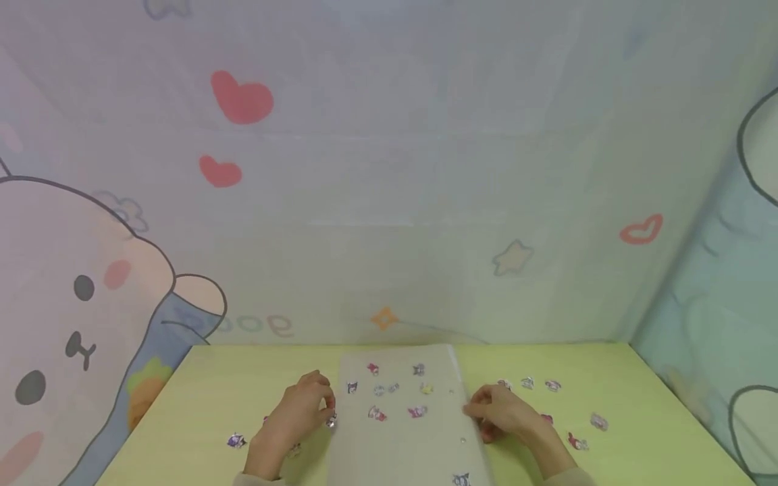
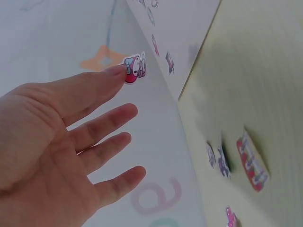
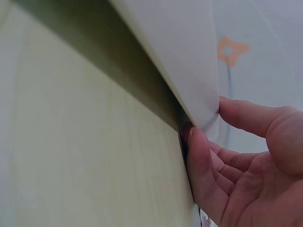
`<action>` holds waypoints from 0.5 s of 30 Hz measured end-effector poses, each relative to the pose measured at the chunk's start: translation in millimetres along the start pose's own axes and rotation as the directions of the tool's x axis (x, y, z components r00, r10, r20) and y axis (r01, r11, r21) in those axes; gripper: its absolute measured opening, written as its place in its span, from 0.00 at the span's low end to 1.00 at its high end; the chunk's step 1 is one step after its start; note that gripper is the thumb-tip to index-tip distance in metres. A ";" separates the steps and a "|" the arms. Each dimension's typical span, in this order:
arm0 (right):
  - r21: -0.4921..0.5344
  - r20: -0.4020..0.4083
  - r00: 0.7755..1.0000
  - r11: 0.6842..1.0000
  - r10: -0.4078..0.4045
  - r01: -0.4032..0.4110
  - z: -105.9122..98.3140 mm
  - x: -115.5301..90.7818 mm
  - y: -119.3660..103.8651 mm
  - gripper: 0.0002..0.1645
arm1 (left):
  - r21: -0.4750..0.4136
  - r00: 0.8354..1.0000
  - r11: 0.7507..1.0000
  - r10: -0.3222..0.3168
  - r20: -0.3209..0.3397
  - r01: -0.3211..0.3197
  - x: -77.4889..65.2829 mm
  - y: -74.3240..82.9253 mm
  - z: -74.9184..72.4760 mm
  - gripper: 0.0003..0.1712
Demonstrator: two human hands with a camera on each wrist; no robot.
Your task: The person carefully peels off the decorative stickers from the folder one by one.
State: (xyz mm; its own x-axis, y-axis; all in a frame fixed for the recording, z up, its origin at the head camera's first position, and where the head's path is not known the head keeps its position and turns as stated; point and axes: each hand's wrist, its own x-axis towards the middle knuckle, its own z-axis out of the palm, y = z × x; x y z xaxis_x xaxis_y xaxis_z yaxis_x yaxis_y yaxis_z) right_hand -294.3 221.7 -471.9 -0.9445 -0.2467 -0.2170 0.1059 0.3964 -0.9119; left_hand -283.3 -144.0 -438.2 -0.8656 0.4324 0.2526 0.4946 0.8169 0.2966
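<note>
A white sheet (image 1: 395,449) with several cartoon stickers on it lies at the middle front of the table. At its left edge, my left hand (image 1: 299,412) pinches a small cartoon sticker (image 2: 135,68) between the thumb and a fingertip; the other fingers (image 2: 111,118) are spread apart. My right hand (image 1: 501,412) grips the right edge of the sheet, with the thumb on top and a finger beneath. In the right wrist view that edge of the sheet (image 3: 189,71) stands a little off the table.
Loose stickers lie on the yellow table (image 1: 656,439) on both sides of the sheet, among them a purple one (image 1: 236,441) at left and a red one (image 1: 577,442) at right. A printed cloth backdrop (image 1: 389,202) rises behind the table.
</note>
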 end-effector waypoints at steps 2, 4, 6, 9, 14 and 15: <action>0.001 0.009 1.000 1.000 -0.006 0.006 0.0 -0.5 1.3 0.22 | -0.012 1.000 1.000 -0.019 -0.007 0.019 -2.2 -1.9 -1.0 0.08; -0.003 0.011 1.000 1.000 -0.015 0.015 -0.6 -0.6 1.6 0.22 | -0.025 0.999 0.999 -0.046 -0.010 0.046 -3.4 -4.2 -2.5 0.08; -0.008 0.011 1.000 1.000 -0.023 0.023 -1.2 -0.3 0.9 0.21 | -0.021 0.998 0.998 -0.067 -0.017 0.066 -3.5 -7.4 -4.0 0.09; -0.010 0.004 1.000 1.000 -0.022 0.022 -1.6 0.4 -0.2 0.21 | -0.015 0.995 0.995 -0.097 -0.025 0.096 -3.5 -13.1 -6.6 0.10; -0.005 0.000 1.000 1.000 -0.012 0.012 -0.3 0.9 0.9 0.22 | -0.014 0.989 0.989 -0.146 -0.024 0.146 -7.8 -21.6 -12.0 0.10; -0.004 0.000 1.000 1.000 -0.010 0.010 0.2 0.7 1.0 0.22 | -0.019 0.987 0.987 -0.158 -0.023 0.157 -9.1 -23.0 -13.2 0.10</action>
State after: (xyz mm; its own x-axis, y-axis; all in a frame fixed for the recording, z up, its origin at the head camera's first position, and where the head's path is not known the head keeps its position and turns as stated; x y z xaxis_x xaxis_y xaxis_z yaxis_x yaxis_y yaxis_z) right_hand -294.8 221.6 -473.1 -0.9454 -0.2507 -0.2084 0.0956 0.3978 -0.9125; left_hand -285.7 -171.8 -435.2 -0.9308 0.2890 0.2239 0.3535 0.8675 0.3500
